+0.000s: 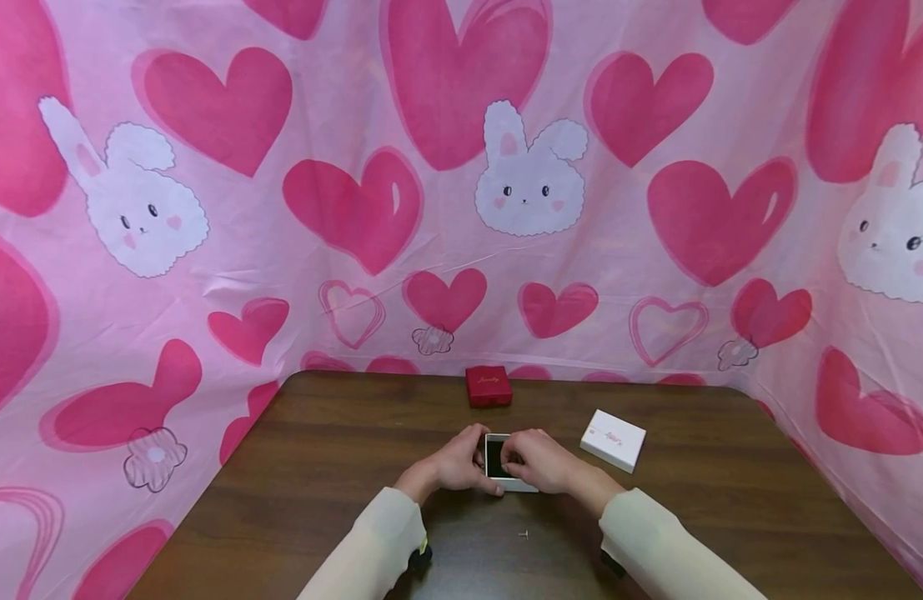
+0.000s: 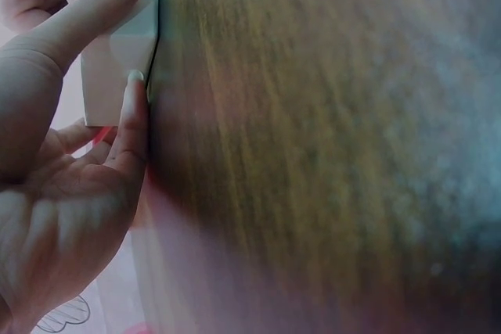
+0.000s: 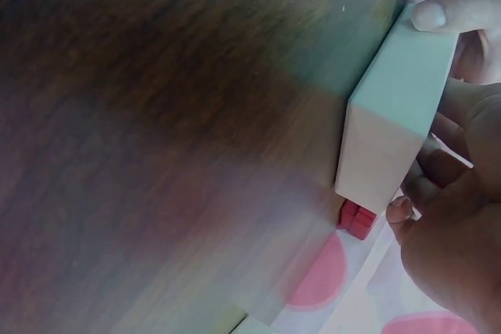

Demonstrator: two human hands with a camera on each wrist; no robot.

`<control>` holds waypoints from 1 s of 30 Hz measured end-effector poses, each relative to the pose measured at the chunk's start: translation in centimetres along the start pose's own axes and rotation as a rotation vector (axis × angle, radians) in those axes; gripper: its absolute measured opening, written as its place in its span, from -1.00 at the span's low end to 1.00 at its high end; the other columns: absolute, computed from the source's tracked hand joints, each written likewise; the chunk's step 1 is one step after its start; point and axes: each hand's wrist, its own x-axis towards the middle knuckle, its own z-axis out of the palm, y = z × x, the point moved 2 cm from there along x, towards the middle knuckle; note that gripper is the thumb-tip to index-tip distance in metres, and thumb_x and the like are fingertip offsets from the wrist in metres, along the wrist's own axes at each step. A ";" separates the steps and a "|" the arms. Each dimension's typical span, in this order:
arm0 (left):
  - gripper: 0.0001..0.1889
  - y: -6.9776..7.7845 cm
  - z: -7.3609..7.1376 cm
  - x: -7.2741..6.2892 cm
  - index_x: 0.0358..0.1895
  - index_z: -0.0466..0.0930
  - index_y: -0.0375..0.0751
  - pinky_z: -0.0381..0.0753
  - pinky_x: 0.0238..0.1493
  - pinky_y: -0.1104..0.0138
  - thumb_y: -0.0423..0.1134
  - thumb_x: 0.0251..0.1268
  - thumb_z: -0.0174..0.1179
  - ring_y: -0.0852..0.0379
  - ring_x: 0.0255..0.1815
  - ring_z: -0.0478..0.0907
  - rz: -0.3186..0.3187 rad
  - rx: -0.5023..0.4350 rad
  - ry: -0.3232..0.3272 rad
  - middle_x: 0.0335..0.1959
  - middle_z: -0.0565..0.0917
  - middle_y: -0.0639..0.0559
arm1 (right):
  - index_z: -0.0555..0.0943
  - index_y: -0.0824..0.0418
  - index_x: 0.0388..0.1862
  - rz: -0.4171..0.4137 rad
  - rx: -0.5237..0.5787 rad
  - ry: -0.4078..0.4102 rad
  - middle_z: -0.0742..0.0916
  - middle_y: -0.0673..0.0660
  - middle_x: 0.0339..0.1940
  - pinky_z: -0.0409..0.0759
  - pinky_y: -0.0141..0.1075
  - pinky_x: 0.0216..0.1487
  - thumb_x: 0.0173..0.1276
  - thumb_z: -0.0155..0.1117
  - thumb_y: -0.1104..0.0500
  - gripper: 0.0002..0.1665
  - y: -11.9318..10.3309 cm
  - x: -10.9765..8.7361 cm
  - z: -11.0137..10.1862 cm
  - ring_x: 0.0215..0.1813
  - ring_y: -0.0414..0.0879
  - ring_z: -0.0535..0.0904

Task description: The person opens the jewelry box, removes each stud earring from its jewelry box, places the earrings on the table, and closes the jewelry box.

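Observation:
A small white box (image 1: 512, 484) with a black inside sits uncovered on the table, in front of me. My left hand (image 1: 458, 463) holds it from the left, thumb along the front wall and fingers at the side. In the left wrist view that thumb presses the white wall (image 2: 117, 76). My right hand (image 1: 542, 461) reaches over the box's right part, its bent fingers at the black inside. Whether those fingertips pinch something cannot be told. A tiny shiny piece (image 1: 524, 534) lies on the table nearer to me.
A white lid-like box (image 1: 614, 440) with red lettering lies to the right. Behind the box being handled stands a red box (image 1: 489, 387) near the far edge of the brown wooden table (image 1: 318, 467). A pink cloth with hearts and rabbits (image 1: 446, 242) hangs around the table.

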 end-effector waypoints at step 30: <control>-0.21 -0.1 0.0 0.0 0.23 0.33 -0.22 0.50 0.01 0.23 -0.26 -0.06 0.64 0.07 -0.06 0.41 -0.014 -0.005 0.006 -0.05 0.43 -0.01 | 0.68 0.06 -0.50 -0.040 -0.209 0.027 0.58 -0.22 -0.55 0.35 -0.20 -0.20 0.30 0.44 0.25 -0.81 -0.1 -0.7 -1.1 -0.39 -0.30 0.48</control>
